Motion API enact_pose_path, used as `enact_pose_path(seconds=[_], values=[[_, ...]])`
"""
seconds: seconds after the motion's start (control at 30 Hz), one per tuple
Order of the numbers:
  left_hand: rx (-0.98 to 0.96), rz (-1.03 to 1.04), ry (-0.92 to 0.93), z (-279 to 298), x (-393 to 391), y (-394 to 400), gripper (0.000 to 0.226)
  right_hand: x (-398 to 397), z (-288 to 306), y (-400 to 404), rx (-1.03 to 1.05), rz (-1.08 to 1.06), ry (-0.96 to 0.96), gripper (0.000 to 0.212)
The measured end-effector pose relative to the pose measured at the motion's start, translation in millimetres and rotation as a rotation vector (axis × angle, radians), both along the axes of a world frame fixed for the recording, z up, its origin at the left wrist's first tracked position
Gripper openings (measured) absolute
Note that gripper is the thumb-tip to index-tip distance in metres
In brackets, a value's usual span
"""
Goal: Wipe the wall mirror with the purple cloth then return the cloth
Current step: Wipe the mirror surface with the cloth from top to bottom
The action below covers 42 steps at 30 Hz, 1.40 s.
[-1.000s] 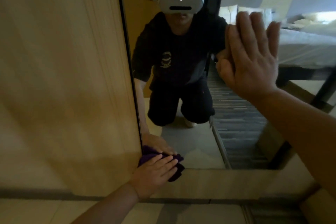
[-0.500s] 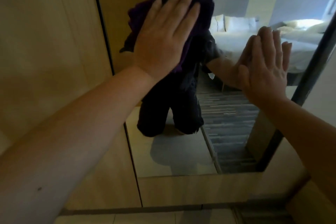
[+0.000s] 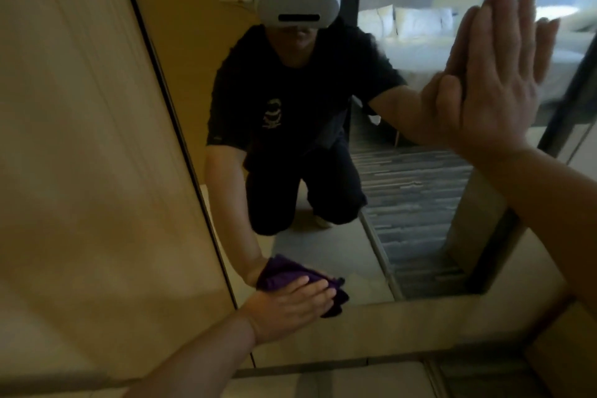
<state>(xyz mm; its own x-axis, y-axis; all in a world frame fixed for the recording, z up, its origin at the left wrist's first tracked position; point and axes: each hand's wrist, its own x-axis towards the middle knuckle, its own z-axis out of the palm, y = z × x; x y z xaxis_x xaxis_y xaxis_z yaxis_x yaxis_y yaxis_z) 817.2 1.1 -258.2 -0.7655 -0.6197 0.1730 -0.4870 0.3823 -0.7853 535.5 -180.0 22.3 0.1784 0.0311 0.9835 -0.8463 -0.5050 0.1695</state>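
The wall mirror fills the middle of the view and shows a kneeling person in dark clothes with a white headset. My left hand presses the purple cloth flat against the glass at the mirror's lower left corner. The cloth is bunched under my palm, with its reflection just above it. My right hand lies flat on the glass at the upper right, fingers up and slightly spread, touching its own reflection and holding nothing.
A light wood panel borders the mirror on the left, and a wood ledge runs below it. The reflection shows a bed with white pillows and a striped carpet.
My left hand swept the cloth from the mirror's lower left corner up to the top, then back down to the lower left corner. My right hand stayed flat on the glass.
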Motion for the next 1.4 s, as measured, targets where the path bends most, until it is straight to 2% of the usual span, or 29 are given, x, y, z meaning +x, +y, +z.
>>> enact_pose_path(seconds=[0.13,0.27,0.37,0.53,0.63,0.73,0.8,0.9,1.03,1.13,1.27,1.33,1.4], values=[[0.137,-0.048,0.140,24.5,-10.7,6.2,0.046,0.0,3.2,10.6,0.067,-0.025,0.012,0.067],[0.108,-0.015,0.490,76.7,-34.5,10.5,0.043,-2.3,4.5,16.5,0.160,-0.055,0.083,0.066],[-0.058,-0.044,0.635,151.4,-46.8,3.2,0.039,-5.4,6.0,22.7,0.251,-0.045,0.120,0.065],[-0.411,-0.148,0.790,278.0,-91.4,-13.8,0.030,-31.9,11.9,50.1,0.395,0.143,0.155,0.062],[-0.585,-0.163,0.756,342.3,-120.3,-34.9,0.032,-67.8,5.8,45.1,0.413,0.123,0.098,0.062],[-0.657,-0.061,0.698,373.5,-142.0,-72.9,0.037,-99.0,-5.8,20.0,0.448,0.045,0.112,0.061],[-0.633,-0.008,0.685,365.4,-152.8,-91.6,0.042,-106.9,-15.5,5.0,0.399,0.050,0.139,0.058],[-0.605,-0.084,0.601,316.5,-157.2,-96.1,0.038,-105.5,-19.7,-7.6,0.289,0.096,0.133,0.057],[-0.406,-0.098,0.361,203.0,-138.0,-79.4,0.043,-98.8,-26.1,-15.9,0.195,0.145,0.044,0.057],[-0.321,-0.058,0.301,115.5,-118.2,-69.2,0.047,-90.3,-31.7,-26.0,0.101,0.122,-0.007,0.056],[-0.119,0.075,0.027,1.3,-94.7,-41.1,0.063,-89.3,-34.4,-35.4,0.040,0.088,-0.021,0.056],[-0.039,0.112,-0.011,-26.2,-89.9,-34.4,0.063,-90.3,-34.5,-34.8,0.063,0.070,-0.014,0.058],[0.031,0.126,0.025,-32.7,-92.5,-31.5,0.058,-88.2,-33.0,-32.2,0.101,0.051,0.002,0.060]])
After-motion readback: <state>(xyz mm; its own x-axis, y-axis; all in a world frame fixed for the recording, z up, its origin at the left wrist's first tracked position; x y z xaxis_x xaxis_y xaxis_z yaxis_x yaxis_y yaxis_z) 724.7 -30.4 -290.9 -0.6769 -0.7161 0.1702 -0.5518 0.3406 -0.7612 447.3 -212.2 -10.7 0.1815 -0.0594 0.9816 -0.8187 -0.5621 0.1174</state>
